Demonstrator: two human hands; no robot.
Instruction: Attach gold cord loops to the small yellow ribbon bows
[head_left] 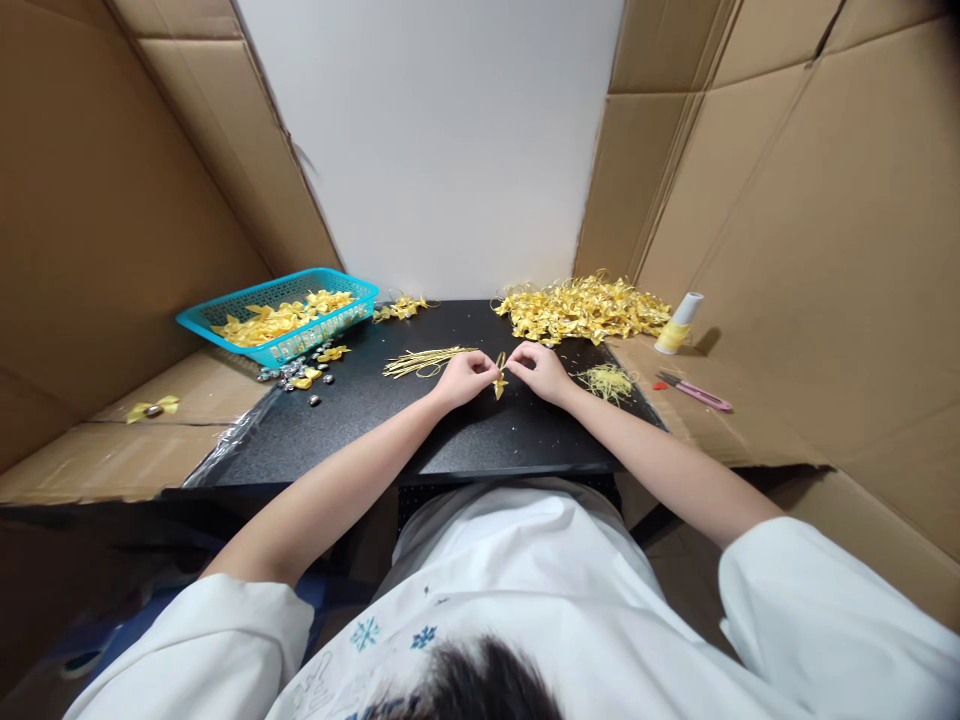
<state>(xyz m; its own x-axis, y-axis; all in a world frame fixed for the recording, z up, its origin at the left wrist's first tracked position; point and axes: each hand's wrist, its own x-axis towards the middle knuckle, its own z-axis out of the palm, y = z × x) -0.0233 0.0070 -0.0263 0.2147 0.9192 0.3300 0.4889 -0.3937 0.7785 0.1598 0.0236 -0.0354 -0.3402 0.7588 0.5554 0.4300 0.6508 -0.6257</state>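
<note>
Over the middle of a black table point(480, 440), my left hand point(465, 378) and my right hand point(541, 370) meet, both pinched on one small yellow ribbon bow point(500, 376) held between them. The bow hangs just above the tabletop. A loose bundle of thin gold strings point(424, 361) lies just left of my left hand. A small tangle of yellow thread clippings point(607, 381) lies right of my right hand.
A teal basket point(217, 318) with yellow bows stands at the back left, small silver bits point(294, 372) scattered before it. A heap of yellow bows point(581, 308) lies at the back right. A thread spool point(679, 324), pink snips point(694, 391), one stray bow point(154, 407), cardboard walls around.
</note>
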